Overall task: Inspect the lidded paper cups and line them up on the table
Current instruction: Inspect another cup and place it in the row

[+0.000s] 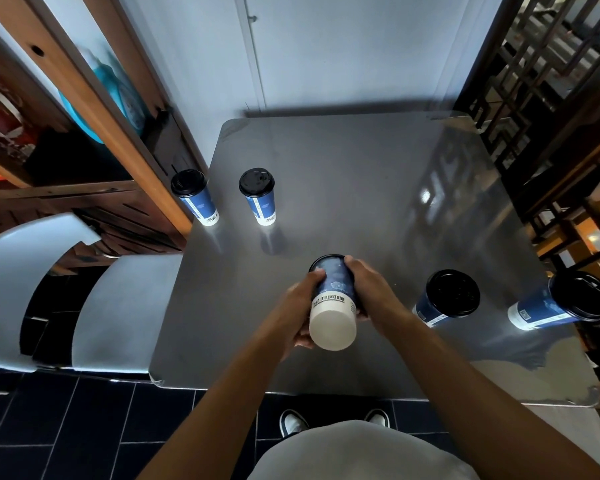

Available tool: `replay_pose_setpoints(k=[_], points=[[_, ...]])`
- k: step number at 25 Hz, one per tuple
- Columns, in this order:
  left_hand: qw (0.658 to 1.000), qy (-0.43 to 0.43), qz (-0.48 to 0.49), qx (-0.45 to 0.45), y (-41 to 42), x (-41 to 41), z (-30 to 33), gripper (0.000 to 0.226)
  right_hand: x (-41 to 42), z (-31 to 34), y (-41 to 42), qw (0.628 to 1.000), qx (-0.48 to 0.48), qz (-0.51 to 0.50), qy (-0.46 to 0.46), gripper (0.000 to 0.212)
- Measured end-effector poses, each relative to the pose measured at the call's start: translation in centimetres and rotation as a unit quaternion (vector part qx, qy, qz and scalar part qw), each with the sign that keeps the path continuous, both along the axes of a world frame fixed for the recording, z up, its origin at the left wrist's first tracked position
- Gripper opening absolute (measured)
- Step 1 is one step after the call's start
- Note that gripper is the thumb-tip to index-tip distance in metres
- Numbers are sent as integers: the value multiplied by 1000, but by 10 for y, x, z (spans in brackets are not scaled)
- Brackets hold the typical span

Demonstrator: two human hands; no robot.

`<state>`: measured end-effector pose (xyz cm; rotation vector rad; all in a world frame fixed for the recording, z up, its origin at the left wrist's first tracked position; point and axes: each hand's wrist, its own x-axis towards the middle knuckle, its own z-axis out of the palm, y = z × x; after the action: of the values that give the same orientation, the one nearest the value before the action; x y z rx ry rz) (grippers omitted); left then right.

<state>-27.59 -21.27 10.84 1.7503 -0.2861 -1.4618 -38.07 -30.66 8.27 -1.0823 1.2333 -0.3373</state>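
Note:
I hold one blue paper cup [333, 299] above the near middle of the grey table [361, 188], tipped so its white bottom faces me and its black lid points away. My left hand [302, 306] grips its left side and my right hand [368, 289] its right side. Two lidded blue cups stand upright at the far left: one [194, 195] at the table's left edge, another [258, 195] beside it. Two more lidded cups stand at the right: one [445, 297] near my right forearm, the other [561, 301] by the right edge.
A metal chair [49, 292] stands left of the table. A wooden shelf unit [84, 133] lines the left side, and a dark lattice screen [551, 98] the right. A pale wall [343, 50] is behind the table. My shoes show on the dark tiled floor [66, 427].

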Motion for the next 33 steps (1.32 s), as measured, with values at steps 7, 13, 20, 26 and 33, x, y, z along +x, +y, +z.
replay_pose_setpoints(k=[7, 13, 20, 26, 33], points=[[984, 129, 122, -15, -3, 1, -3, 41, 7, -1, 7, 991, 90, -71, -74, 27], [993, 81, 81, -6, 5, 1, -3, 51, 11, 2, 8, 991, 77, -82, -78, 27], [998, -6, 9, -66, 8, -1, -11, 93, 4, 3, 7, 997, 13, -11, -71, 40], [988, 96, 78, -88, 5, 1, -2, 54, 10, 6, 11, 990, 80, -60, -95, 43], [998, 45, 27, -24, 7, 9, -9, 50, 7, 3, 7, 996, 35, -39, -66, 49]])
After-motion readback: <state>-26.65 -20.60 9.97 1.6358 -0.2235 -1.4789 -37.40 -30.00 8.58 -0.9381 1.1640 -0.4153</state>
